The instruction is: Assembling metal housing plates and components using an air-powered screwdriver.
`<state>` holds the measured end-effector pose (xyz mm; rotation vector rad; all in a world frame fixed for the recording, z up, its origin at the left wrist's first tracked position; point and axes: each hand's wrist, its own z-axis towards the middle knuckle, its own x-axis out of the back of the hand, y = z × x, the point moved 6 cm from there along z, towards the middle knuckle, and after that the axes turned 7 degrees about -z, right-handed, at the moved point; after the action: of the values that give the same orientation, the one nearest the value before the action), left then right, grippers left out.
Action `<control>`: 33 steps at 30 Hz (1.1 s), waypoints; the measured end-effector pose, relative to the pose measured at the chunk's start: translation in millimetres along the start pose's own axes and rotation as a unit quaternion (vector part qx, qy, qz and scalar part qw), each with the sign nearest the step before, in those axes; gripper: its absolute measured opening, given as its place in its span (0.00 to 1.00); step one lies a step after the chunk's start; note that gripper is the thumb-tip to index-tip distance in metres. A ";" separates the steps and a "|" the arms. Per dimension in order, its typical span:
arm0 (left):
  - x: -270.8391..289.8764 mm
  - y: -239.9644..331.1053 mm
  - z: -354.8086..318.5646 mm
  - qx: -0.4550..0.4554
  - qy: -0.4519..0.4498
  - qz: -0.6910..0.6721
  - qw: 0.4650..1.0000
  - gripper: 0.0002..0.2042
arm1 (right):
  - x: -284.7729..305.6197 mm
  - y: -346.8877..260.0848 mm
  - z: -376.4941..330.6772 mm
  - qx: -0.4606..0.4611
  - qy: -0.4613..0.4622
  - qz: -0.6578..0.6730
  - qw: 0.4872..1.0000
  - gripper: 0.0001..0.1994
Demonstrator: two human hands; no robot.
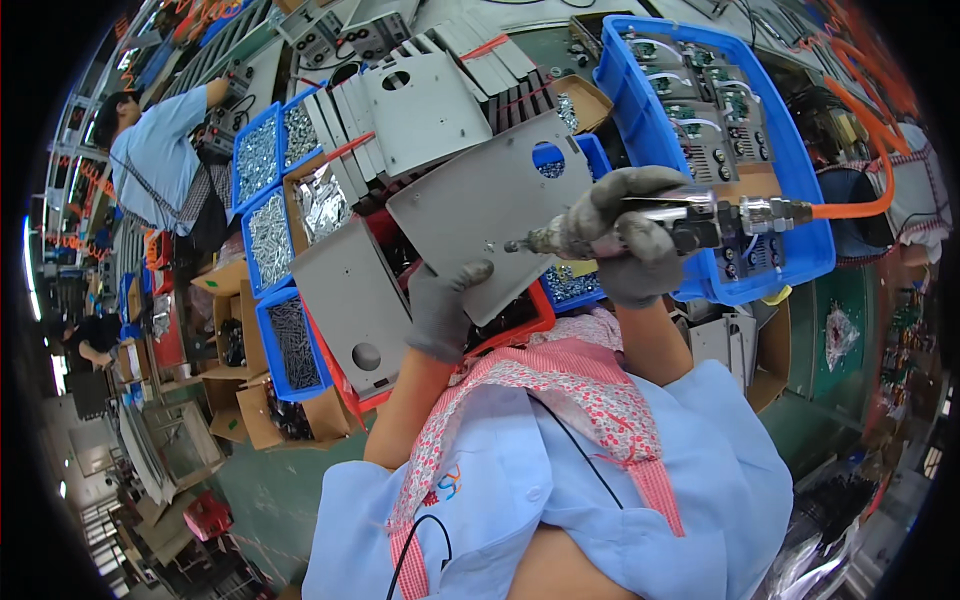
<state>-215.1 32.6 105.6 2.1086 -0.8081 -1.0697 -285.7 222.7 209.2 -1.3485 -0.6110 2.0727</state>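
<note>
My right hand (pixel 640 255), in a dirty grey glove, is wrapped round a metal air screwdriver (pixel 692 212). The tool lies nearly level, and its tip points left, close to the face of a grey sheet-metal panel (pixel 455 210). Whether the tip touches the panel I cannot tell. At the panel's lower left edge, my gloved left hand (pixel 440 312) pinches it, thumb on the face and fingers mostly hidden. This panel is tilted and has a round hole near its upper right corner. Another grey panel (pixel 345 305) with a hole leans at its left.
Stacked grey panels (pixel 425 110) stand behind. Blue bins of screws (pixel 268 240) line the left, beside open cardboard boxes (pixel 240 345). A large blue crate (pixel 805 245) on the right holds assembled units. An orange hose (pixel 855 208) runs right from the tool. A co-worker (pixel 165 150) stands far left.
</note>
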 end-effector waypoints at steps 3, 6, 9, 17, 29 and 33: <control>-10.8 -3.8 -6.6 0.030 -0.017 0.038 0.999 0.18 | 10.2 7.2 -6.1 0.011 -0.041 -0.046 0.998 0.19; -14.2 -3.7 -10.6 0.027 -0.015 0.037 0.999 0.17 | 9.3 10.0 -9.0 0.010 -0.080 -0.044 0.996 0.20; -9.9 -8.4 -7.7 0.018 -0.019 0.030 0.999 0.17 | 3.8 11.6 -12.8 0.004 -0.091 -0.046 0.995 0.20; -17.5 -11.0 -8.4 0.028 -0.040 0.047 0.998 0.14 | -1.5 -1.6 -23.9 -0.047 -0.022 -0.116 0.992 0.11; -53.2 -25.9 17.1 -0.005 -0.275 0.103 0.956 0.21 | -41.1 -65.8 -50.0 0.155 -0.097 -0.201 0.962 0.13; -80.2 -51.9 8.5 0.059 -0.324 0.178 0.927 0.20 | -64.6 -84.4 -61.3 0.202 -0.188 -0.204 0.939 0.15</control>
<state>-248.7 122.2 99.0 1.5912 -1.5316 -1.5540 -189.9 243.1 283.1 -0.5421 -0.5251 1.9716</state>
